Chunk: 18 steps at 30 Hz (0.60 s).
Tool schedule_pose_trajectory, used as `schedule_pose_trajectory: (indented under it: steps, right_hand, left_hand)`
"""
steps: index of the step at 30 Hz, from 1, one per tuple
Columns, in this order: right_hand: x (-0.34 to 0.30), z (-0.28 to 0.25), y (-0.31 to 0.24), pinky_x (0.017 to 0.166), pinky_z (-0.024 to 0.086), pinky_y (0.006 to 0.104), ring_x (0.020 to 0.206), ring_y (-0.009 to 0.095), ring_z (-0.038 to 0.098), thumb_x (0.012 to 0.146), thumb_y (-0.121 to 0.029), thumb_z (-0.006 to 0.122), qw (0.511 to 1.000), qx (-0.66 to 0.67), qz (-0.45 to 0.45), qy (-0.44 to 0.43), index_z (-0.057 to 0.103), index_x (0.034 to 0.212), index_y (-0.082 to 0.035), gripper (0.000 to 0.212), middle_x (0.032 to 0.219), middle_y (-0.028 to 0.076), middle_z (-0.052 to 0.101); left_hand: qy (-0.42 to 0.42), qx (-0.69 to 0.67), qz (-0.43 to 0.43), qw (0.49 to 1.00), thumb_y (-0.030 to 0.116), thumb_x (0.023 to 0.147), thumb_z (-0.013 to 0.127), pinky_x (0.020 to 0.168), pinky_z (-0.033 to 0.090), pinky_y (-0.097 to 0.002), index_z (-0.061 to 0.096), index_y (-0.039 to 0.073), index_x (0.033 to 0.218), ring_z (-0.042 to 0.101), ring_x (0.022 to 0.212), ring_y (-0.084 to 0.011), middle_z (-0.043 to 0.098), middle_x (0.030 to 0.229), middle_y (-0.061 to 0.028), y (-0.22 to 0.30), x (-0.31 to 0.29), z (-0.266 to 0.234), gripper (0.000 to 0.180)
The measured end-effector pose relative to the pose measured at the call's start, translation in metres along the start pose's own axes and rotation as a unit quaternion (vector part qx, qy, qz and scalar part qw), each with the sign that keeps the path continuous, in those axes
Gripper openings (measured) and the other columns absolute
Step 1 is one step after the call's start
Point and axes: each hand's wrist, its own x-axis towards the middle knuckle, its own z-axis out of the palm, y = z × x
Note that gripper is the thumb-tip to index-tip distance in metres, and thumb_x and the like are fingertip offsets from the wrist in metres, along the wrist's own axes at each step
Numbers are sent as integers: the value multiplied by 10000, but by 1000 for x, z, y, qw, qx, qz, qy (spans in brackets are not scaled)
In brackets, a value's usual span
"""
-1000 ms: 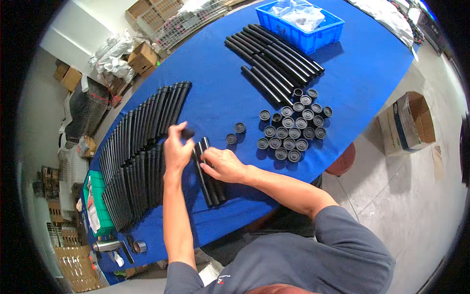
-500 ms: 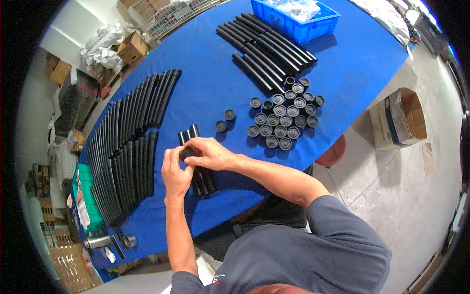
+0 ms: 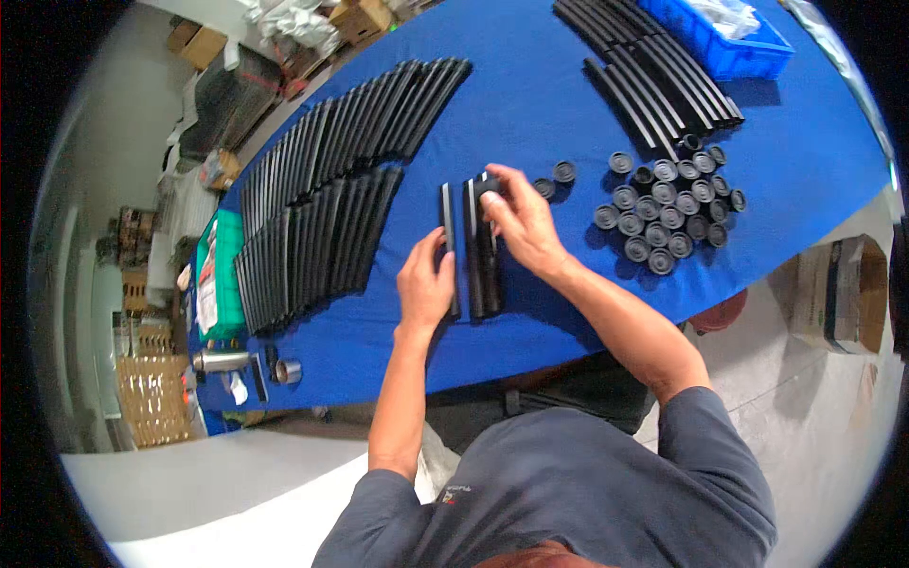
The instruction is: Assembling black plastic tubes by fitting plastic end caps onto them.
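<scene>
Several black tubes [image 3: 476, 275] lie side by side on the blue tablecloth in front of me. Along the leftmost loose tube [image 3: 448, 210], set slightly apart from the others, my left hand [image 3: 424, 284] has its thumb and fingers closed about the middle. My right hand [image 3: 526, 225] is at the far end of the tubes, thumb and fingers pinching a dark piece that looks like a black round cap [image 3: 487, 186]. The fingers partly hide it, so I cannot tell whether it sits on a tube. Two loose caps [image 3: 563, 171] lie just beyond this hand.
Two rows of black tubes [image 3: 322, 218] spread across the left, beside a green bin [image 3: 224, 275]. At the right stand many round black caps [image 3: 670, 216]; behind them lie more tubes [image 3: 653, 76] and a blue crate [image 3: 748, 57]. A tape roll [image 3: 287, 371] is near the left front edge.
My hands were together around a round black cap; now they are apart. My left hand has gone to a tube, my right to the tubes' far end. The whole view has shifted.
</scene>
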Motion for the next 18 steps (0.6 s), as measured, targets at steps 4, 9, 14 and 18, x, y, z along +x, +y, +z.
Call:
schedule_pose_trajectory:
  steps: [4,9,14,18]
  right_hand:
    - [0,-1,-11,672,504,270,811,110,592,931,-135,605,986,124,96,-63,535,1247,-23,342,976,60,609]
    - [2,8,-6,566,433,232,661,79,524,939,-166,621,943,280,152,-95,562,1114,-61,213,811,20,562]
    - [2,-1,-5,474,378,242,550,71,478,972,-298,601,937,235,203,-161,546,942,-66,241,722,-13,515]
    - [0,5,-12,475,450,268,554,108,540,918,-168,608,942,246,181,-136,558,1054,4,224,722,23,547]
  left_hand:
    - [-17,66,-41,997,155,809,730,922,500,-429,580,6,1229,618,1077,-372,626,1176,-195,-8,7,-1,470]
    - [1,108,-45,993,99,804,669,906,497,-434,541,21,1297,643,1016,-363,648,1134,-194,-27,8,0,516]
    - [3,74,-83,994,51,802,606,861,500,-441,506,24,1331,657,950,-348,669,1056,-187,-30,9,1,540]
    - [43,57,-72,995,24,793,585,874,499,-427,493,11,1332,658,960,-343,661,1082,-207,-35,0,-6,548]
